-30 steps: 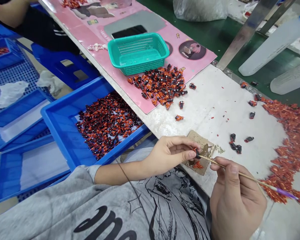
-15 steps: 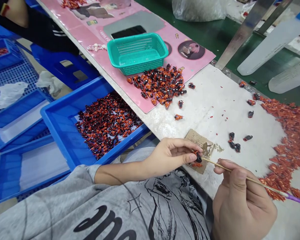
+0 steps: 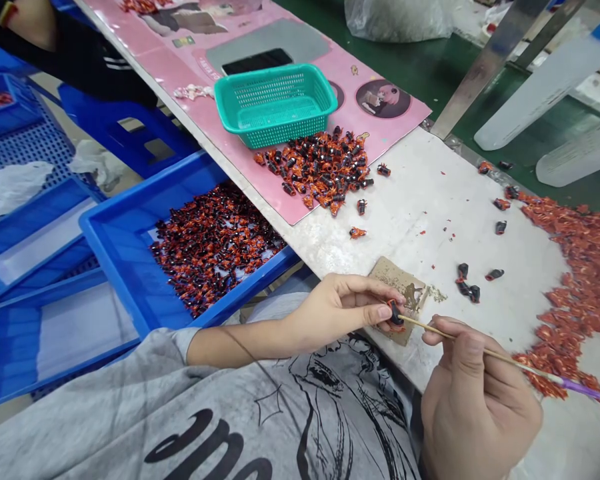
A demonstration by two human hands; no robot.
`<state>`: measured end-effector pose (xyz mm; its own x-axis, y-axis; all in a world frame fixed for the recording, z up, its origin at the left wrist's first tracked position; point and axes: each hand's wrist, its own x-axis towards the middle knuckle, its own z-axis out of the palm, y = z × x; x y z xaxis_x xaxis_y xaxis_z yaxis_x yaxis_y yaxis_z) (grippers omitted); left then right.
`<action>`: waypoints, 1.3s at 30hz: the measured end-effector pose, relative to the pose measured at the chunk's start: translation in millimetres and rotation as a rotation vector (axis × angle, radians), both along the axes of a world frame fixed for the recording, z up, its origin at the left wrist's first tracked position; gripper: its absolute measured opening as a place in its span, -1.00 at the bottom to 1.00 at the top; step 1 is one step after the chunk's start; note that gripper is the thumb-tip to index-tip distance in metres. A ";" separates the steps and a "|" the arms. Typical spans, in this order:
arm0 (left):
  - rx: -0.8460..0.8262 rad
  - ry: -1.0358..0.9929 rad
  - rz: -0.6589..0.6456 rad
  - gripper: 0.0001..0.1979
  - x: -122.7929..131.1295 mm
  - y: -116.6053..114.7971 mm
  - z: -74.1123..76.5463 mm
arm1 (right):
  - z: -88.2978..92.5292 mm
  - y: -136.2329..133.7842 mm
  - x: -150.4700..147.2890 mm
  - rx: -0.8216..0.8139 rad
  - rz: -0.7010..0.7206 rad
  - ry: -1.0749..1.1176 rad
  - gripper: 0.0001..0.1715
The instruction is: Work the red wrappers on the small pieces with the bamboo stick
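My left hand (image 3: 347, 308) pinches a small black and orange piece (image 3: 395, 313) between thumb and fingers, over the near part of a brown square pad (image 3: 397, 283). My right hand (image 3: 475, 387) is closed around a thin wooden stick (image 3: 503, 359) with a purple end at the right. The stick's tip touches the held piece. Several black pieces (image 3: 467, 289) lie on the white tabletop to the right of the pad. Beyond it, a heap of black and orange pieces (image 3: 325, 167) sits beside a green basket (image 3: 275, 137).
A blue tray (image 3: 115, 260) of similar pieces stands left of the table, below its edge. Orange-red parts (image 3: 575, 287) are heaped at the right. A dark phone (image 3: 257, 61) lies behind the basket. Another person's dark sleeve (image 3: 90, 63) shows at the upper left.
My right hand has shifted slightly left with the stick, its purple end moving the same way. The piece in my left hand looks slightly turned.
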<state>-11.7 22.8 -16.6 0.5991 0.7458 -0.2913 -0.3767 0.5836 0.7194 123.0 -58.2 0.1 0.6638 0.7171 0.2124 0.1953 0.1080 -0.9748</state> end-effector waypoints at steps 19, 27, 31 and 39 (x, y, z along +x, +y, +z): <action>-0.262 -0.127 -0.141 -0.67 0.9 6.1 0.7 | 2.8 6.7 3.6 -0.003 -0.087 0.095 -0.73; -0.169 -0.103 -0.108 -0.67 0.9 1.9 -1.0 | 2.3 4.9 -0.3 -0.012 -0.031 0.029 -0.75; -0.141 -0.123 -0.103 -0.68 1.4 0.7 -2.4 | 1.4 2.5 0.4 -0.023 -0.015 0.009 -0.75; -0.191 -0.144 -0.154 -0.71 2.4 2.0 -1.4 | 1.1 2.9 0.7 -0.017 0.007 0.031 -0.78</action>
